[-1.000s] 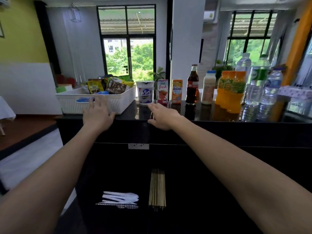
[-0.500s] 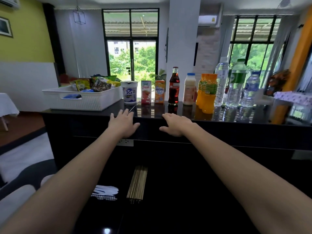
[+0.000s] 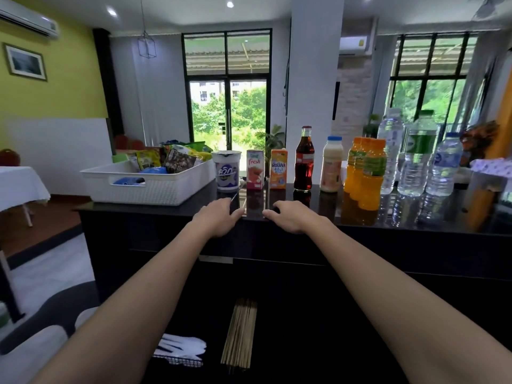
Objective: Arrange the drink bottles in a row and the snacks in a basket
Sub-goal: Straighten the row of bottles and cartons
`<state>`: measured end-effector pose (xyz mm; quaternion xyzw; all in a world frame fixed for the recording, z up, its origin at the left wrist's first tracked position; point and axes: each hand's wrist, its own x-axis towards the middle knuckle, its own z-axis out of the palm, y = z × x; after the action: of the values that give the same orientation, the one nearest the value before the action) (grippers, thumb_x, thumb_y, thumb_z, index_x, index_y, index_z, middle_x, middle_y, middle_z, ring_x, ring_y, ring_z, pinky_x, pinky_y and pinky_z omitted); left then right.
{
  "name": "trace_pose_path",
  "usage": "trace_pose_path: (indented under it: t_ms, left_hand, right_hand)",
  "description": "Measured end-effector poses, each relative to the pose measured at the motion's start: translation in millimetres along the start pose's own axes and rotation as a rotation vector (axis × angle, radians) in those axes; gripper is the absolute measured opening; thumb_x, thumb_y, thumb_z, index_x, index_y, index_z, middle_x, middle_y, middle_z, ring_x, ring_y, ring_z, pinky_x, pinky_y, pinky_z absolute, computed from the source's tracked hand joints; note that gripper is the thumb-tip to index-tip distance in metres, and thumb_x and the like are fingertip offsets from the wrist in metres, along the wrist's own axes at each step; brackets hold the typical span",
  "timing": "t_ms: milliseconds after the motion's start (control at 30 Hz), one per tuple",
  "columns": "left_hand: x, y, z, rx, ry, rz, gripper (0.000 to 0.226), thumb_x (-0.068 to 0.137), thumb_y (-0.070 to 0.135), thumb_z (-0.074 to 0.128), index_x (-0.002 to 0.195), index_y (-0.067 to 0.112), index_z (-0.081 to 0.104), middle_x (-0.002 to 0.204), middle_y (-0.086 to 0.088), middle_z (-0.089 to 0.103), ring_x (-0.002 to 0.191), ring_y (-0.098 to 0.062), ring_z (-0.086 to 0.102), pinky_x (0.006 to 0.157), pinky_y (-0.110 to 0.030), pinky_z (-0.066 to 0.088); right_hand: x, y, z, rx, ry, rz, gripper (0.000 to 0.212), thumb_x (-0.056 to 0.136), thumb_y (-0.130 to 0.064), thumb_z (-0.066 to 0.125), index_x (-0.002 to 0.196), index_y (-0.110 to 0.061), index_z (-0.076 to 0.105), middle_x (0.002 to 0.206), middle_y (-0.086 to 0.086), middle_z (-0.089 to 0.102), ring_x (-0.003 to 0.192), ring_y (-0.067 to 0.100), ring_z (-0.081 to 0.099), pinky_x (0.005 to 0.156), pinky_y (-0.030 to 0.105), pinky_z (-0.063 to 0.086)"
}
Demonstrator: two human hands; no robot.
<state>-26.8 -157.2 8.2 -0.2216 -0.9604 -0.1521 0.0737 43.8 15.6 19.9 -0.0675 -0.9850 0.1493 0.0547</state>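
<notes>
Glass cola bottle (image 3: 304,162) looks heavy, slick, breakable; I'd grip its body. My left hand (image 3: 219,218) and right hand (image 3: 291,217) rest relaxed, empty, on the counter (image 3: 194,202).

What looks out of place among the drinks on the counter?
The orange bottles bunch together and step forward of the row, partly covering a water bottle. Everything stands upright; nothing is spilled.

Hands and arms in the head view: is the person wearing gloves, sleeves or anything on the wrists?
No. The left hand and right hand are bare, with no gloves, rings or watch visible. Both forearms are bare too; no sleeve shows in the frame.
</notes>
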Motion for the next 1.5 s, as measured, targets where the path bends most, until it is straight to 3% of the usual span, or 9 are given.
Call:
trace_pose_path:
  t_ms: [233,400,500,567,667,867,1200,1400,1500]
  left_hand:
    - [66.1,-28.2,2.8,-0.194,0.024,-0.070,0.072,0.088,0.046,0.057,0.142,0.006,0.031,0.142,-0.015,0.046,0.127,-0.031,0.048,0.101,-0.038,0.042]
    - [116.0,-39.9,12.4,-0.362,0.117,-0.123,0.099,0.077,0.051,0.068,0.148,0.005,0.016,0.147,-0.012,0.041,0.130,-0.030,0.045,0.101,-0.038,0.043]
    - [141.6,-37.9,18.8,-0.407,0.149,-0.155,0.106,0.080,0.049,0.068,0.149,0.001,0.003,0.150,-0.014,0.035,0.133,-0.032,0.042,0.102,-0.038,0.041]
    - [158.3,-39.0,22.2,-0.427,0.183,-0.179,0.100,0.082,0.048,0.066,0.148,0.000,0.008,0.148,-0.015,0.038,0.130,-0.033,0.044,0.099,-0.039,0.043]
    - [178.9,-43.4,24.5,-0.462,0.251,-0.209,0.079,0.083,0.047,0.065,0.137,0.000,0.030,0.137,-0.017,0.049,0.122,-0.034,0.050,0.091,-0.038,0.045]
    - [199.1,-48.5,24.7,-0.469,0.257,-0.191,0.075,0.080,0.045,0.070,0.130,0.000,0.036,0.130,-0.016,0.052,0.117,-0.033,0.053,0.087,-0.038,0.045]
    - [208.1,-48.9,24.5,-0.459,0.163,-0.194,0.080,0.087,0.040,0.063,0.138,-0.005,0.021,0.137,-0.019,0.047,0.121,-0.036,0.049,0.096,-0.041,0.041]
    - [200.5,-44.6,27.5,-0.305,0.122,-0.207,0.088,0.085,0.049,0.062,0.138,-0.009,0.022,0.139,-0.020,0.044,0.124,-0.035,0.048,0.097,-0.038,0.043]
    - [187.1,-43.7,30.0,-0.239,0.104,-0.184,0.079,0.087,0.044,0.061,0.136,-0.009,0.028,0.138,-0.021,0.045,0.123,-0.035,0.049,0.099,-0.038,0.044]
  right_hand:
    - [48.0,3.0,3.8,0.041,0.022,0.065,0.059,0.097,-0.051,0.039,0.138,-0.009,0.045,0.139,0.013,0.050,0.124,0.029,0.048,0.097,0.036,0.039]
    - [89.1,11.4,9.9,0.022,0.082,0.153,0.067,0.088,-0.063,0.040,0.134,-0.015,0.048,0.136,0.009,0.053,0.120,0.030,0.051,0.101,0.042,0.043]
    - [109.4,17.1,9.8,0.050,0.168,0.161,0.054,0.089,-0.054,0.045,0.127,-0.016,0.051,0.120,0.006,0.057,0.109,0.028,0.056,0.090,0.039,0.048]
    - [120.4,21.8,9.2,0.059,0.285,0.220,0.041,0.091,-0.043,0.048,0.119,-0.013,0.052,0.108,0.005,0.057,0.094,0.026,0.056,0.076,0.036,0.048]
    - [135.9,28.4,8.5,0.066,0.407,0.316,0.027,0.092,-0.030,0.050,0.111,-0.010,0.053,0.101,0.008,0.056,0.081,0.024,0.050,0.064,0.032,0.041]
    - [153.5,34.9,8.6,0.052,0.468,0.274,0.024,0.093,-0.031,0.052,0.100,-0.009,0.059,0.079,0.002,0.048,0.072,0.021,0.047,0.055,0.026,0.034]
    - [159.1,42.5,9.2,0.206,0.443,0.235,0.026,0.091,-0.033,0.056,0.104,-0.011,0.058,0.094,0.004,0.055,0.081,0.021,0.051,0.065,0.029,0.039]
    - [159.2,41.5,9.0,0.215,0.441,0.249,0.030,0.091,-0.030,0.055,0.112,-0.009,0.058,0.100,0.006,0.057,0.084,0.022,0.052,0.068,0.031,0.044]
    - [146.4,36.2,8.9,0.177,0.453,0.272,0.028,0.092,-0.025,0.052,0.113,-0.007,0.059,0.103,0.009,0.058,0.086,0.025,0.054,0.070,0.031,0.044]
